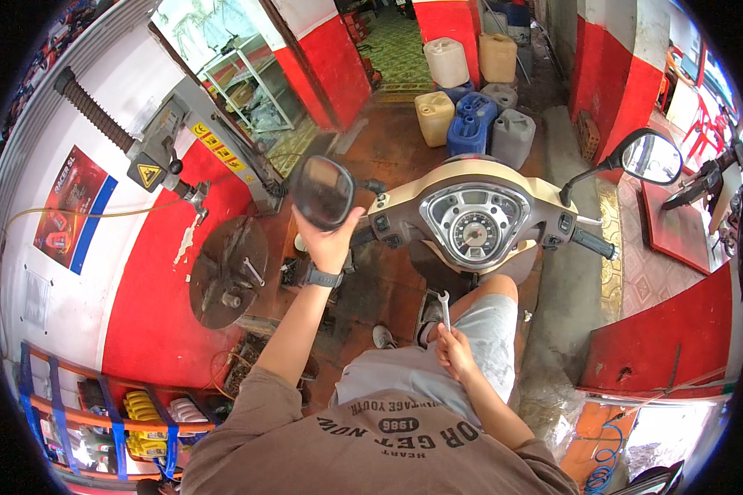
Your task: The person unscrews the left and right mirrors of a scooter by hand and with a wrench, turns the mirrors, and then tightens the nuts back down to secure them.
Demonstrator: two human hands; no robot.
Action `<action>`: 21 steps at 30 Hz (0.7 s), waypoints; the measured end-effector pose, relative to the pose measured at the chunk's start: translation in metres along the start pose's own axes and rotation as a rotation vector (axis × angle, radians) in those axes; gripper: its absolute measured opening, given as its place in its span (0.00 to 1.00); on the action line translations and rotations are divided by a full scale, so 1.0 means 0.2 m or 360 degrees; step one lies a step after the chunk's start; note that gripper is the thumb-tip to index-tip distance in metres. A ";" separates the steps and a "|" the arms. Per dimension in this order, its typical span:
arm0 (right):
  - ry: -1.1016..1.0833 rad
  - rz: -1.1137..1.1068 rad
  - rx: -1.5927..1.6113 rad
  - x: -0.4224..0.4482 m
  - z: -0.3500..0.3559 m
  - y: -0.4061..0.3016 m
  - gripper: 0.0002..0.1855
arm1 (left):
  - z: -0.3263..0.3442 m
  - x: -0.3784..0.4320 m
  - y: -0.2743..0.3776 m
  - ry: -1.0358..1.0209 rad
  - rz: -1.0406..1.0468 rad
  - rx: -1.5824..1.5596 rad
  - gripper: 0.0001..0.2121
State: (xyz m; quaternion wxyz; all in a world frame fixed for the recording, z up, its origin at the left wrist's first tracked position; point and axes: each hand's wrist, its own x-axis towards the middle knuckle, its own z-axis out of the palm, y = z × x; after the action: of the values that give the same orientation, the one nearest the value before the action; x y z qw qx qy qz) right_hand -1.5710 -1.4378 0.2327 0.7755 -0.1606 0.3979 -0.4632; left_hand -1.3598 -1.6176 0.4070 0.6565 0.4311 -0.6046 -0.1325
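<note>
My left hand [327, 241] grips the left rear-view mirror [323, 192] of a motor scooter from below, its thumb and fingers spread along the edges. A dark watch band circles that wrist. In my right hand [455, 352] is an open-end wrench [445, 309], held near my lap with its jaw pointing up. Before me stands the scooter's cream and brown handlebar cover [402, 204] with a round-dialled instrument cluster [474, 229]. The right mirror [651, 157] stands on its stalk, and the right handgrip [595, 243] is free of my hands.
Another wrench [254, 271] lies on a round metal plate [213, 297] of a tyre-changing machine at left. Several plastic jerrycans [470, 120] stand ahead of the scooter. Shelves [114, 421] with bottles line the lower left. A red ramp-like panel [662, 334] is at right.
</note>
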 end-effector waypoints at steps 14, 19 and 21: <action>0.0020 0.0069 0.0254 -0.02 -0.04 -0.03 0.17 | -0.11 0.28 -0.30 0.0391 -0.0890 -0.1427 0.30; 0.0001 0.0102 0.0249 0.02 -0.05 -0.02 0.17 | 0.05 0.72 -0.47 0.0055 -0.1427 -0.1211 0.34; 0.0013 0.0091 0.0234 0.03 -0.05 -0.03 0.17 | 0.18 0.83 -0.30 -0.0215 -0.1630 -0.1043 0.32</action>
State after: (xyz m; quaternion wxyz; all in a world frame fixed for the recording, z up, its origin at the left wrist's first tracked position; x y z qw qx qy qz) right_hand -1.5804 -1.4443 0.2284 0.7964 -0.0898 0.3705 -0.4695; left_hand -1.3336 -1.7837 0.4729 0.5680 0.4333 -0.2886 -0.6375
